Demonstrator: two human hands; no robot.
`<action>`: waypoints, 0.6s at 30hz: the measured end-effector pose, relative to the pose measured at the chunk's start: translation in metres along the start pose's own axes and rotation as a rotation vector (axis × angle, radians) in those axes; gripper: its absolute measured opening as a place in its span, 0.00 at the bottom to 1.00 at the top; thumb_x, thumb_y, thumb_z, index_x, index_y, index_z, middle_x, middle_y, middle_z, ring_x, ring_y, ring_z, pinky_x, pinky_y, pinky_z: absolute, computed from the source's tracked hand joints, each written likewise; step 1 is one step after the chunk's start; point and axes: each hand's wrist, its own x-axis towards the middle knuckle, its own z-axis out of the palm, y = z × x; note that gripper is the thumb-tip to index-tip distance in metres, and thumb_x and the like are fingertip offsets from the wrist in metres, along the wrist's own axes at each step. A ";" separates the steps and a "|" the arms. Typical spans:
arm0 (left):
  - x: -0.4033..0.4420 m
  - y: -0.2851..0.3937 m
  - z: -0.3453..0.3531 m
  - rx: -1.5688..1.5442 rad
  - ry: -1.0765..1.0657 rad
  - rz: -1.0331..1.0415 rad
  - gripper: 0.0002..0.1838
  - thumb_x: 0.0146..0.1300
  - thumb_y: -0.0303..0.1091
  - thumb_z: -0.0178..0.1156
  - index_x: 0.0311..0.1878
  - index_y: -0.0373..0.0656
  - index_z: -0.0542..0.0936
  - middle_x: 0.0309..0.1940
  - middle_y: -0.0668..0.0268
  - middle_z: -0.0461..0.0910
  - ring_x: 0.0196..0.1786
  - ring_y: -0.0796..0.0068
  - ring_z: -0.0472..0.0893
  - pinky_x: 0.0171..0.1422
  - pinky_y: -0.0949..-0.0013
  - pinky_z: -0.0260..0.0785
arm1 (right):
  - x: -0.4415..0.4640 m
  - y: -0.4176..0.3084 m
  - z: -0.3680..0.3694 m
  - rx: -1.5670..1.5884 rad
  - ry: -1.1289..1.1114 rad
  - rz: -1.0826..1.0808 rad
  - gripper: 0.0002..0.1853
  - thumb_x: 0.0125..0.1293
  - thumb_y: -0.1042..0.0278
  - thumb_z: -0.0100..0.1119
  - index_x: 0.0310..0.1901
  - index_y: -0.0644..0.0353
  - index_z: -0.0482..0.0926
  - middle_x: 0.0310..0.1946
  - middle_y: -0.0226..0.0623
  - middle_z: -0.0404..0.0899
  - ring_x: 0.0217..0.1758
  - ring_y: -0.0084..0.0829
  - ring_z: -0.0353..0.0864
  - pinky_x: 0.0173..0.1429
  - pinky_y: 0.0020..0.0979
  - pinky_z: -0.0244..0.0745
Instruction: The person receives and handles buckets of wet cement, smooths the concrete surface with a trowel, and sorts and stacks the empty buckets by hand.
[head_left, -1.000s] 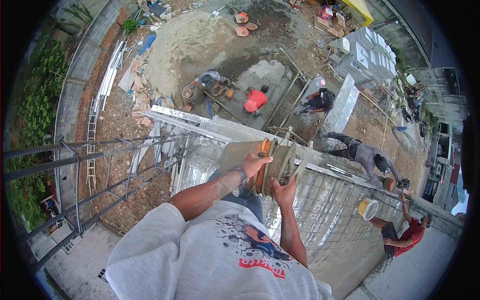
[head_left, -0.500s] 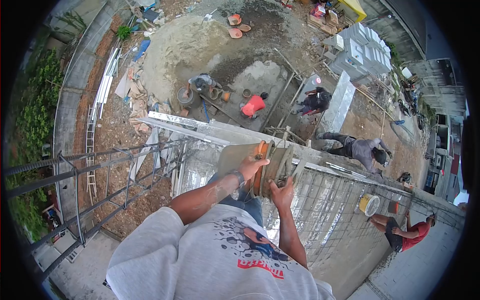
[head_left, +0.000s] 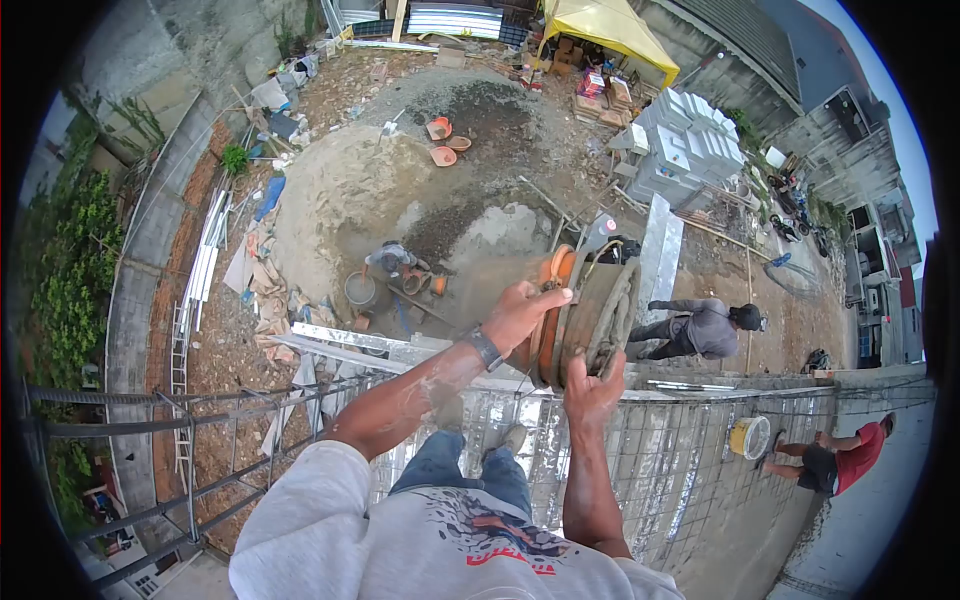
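Note:
A stack of nested, mortar-stained buckets (head_left: 585, 320), orange and grey, hangs sideways in front of my chest. My left hand (head_left: 523, 318) grips its left side, thumb stretched across the rims. On the near right side, my right hand (head_left: 594, 385) holds the lower rims with the thumb up. Below the stack, my shoes stand beside a wire mesh (head_left: 660, 440) over a shiny surface. The stack hides part of the ground and a worker behind it.
A rebar cage (head_left: 190, 450) juts in from the left. A worker in grey (head_left: 705, 328) is beyond the wall edge; another in red (head_left: 862, 458) sits at right by a yellow bucket (head_left: 750, 438). A third worker (head_left: 392, 260) bends near the sand pile (head_left: 350, 190).
Both hands have raised the bucket stack up and to the right, away from my body. The view has tilted up, showing more yard and my shoes. The worker in grey has straightened.

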 end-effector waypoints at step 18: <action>0.016 -0.043 -0.208 -0.282 0.418 0.022 0.30 0.61 0.57 0.63 0.60 0.50 0.71 0.59 0.67 0.74 0.51 0.72 0.77 0.52 0.65 0.68 | 0.265 -0.020 0.181 -0.413 -0.408 -0.351 0.27 0.64 0.43 0.62 0.47 0.63 0.81 0.39 0.53 0.83 0.44 0.47 0.83 0.49 0.43 0.74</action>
